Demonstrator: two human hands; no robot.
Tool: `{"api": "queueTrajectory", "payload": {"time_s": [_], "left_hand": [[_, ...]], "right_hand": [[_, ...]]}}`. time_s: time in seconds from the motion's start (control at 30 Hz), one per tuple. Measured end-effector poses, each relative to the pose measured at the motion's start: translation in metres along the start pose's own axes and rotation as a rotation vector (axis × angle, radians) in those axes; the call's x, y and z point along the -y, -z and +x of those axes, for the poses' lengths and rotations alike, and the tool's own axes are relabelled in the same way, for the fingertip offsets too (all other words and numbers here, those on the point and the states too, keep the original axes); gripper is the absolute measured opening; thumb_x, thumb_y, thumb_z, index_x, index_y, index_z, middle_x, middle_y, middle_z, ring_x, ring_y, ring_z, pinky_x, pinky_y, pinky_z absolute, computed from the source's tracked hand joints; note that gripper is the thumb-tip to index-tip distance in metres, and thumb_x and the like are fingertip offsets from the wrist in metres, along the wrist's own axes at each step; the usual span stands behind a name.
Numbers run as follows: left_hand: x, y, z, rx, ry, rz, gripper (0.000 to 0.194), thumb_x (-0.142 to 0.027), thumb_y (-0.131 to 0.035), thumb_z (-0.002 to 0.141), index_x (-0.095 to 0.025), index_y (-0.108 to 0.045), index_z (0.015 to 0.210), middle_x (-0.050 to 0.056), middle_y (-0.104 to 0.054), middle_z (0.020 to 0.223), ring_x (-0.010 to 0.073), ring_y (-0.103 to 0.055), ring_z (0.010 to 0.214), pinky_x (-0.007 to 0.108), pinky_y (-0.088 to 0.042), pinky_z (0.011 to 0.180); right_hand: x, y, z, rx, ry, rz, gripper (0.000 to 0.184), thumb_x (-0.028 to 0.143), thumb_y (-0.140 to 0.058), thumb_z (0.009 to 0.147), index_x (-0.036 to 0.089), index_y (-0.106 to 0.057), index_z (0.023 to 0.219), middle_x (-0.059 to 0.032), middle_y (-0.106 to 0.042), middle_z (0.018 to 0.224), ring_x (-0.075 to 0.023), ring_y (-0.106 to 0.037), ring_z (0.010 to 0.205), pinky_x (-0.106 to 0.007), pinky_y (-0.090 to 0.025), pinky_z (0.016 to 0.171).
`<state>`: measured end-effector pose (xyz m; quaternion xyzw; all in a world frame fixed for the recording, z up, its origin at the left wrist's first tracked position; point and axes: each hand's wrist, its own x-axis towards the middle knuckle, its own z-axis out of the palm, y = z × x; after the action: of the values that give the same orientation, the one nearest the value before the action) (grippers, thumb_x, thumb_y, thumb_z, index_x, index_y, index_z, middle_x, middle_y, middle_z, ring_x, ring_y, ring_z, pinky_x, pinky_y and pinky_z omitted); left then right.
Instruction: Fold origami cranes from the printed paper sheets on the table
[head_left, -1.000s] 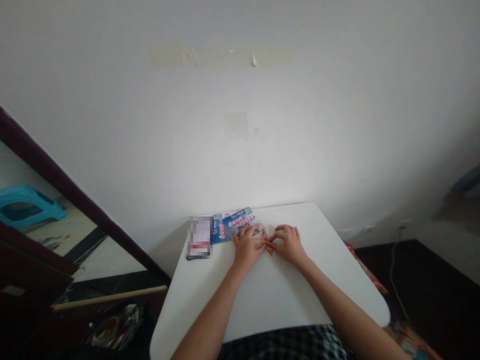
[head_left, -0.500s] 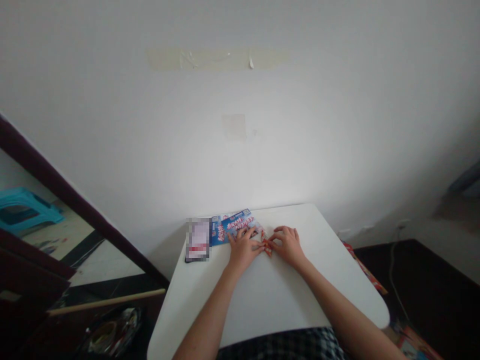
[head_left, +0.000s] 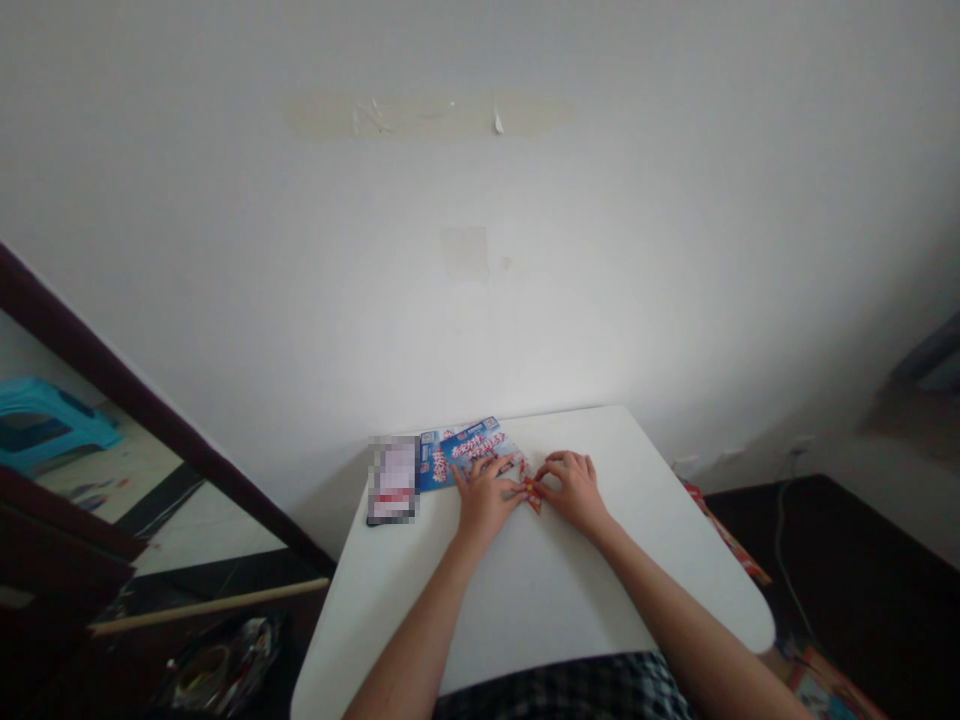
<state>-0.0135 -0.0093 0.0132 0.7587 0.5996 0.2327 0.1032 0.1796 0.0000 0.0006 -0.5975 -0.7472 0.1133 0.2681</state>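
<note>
A small red folded piece of paper (head_left: 535,503) with a pointed lower end lies between my hands on the white table (head_left: 551,600). My left hand (head_left: 484,502) pinches its left side between thumb and forefinger, while its other fingers spread over printed blue leaflets (head_left: 474,442). From the right, my right hand (head_left: 576,491) grips the same red paper with thumb and fingertips. The fingertips of both hands hide part of the paper. Left of the leaflets lies a phone (head_left: 394,480) with a blurred-out screen.
A pale wall (head_left: 600,250) rises behind the table. To the left is a dark-framed mirror (head_left: 150,420) reflecting a blue plastic stool (head_left: 52,420). On the floor at lower left are a black bag (head_left: 225,665) and a wooden stick (head_left: 214,605). A cable (head_left: 781,540) hangs at right.
Both hands stay on the red paper, with only slight finger shifts. The left fingers have spread a little over the leaflets. The whole view has drifted slightly.
</note>
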Motion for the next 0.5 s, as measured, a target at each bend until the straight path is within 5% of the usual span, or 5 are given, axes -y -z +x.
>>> {"api": "queueTrajectory", "payload": {"time_s": [0.5], "left_hand": [[0.0002, -0.0004, 0.002, -0.008, 0.039, 0.004, 0.007, -0.038, -0.077, 0.08, -0.037, -0.08, 0.086, -0.002, -0.063, 0.141, 0.0309, -0.043, 0.136, 0.073, -0.007, 0.118]], "right_hand": [[-0.0019, -0.0027, -0.0013, 0.04, 0.028, -0.066, 0.024, 0.045, -0.059, 0.094, 0.037, -0.07, 0.114, -0.006, -0.058, 0.131, -0.0279, -0.047, 0.127, -0.061, -0.02, 0.117]]}}
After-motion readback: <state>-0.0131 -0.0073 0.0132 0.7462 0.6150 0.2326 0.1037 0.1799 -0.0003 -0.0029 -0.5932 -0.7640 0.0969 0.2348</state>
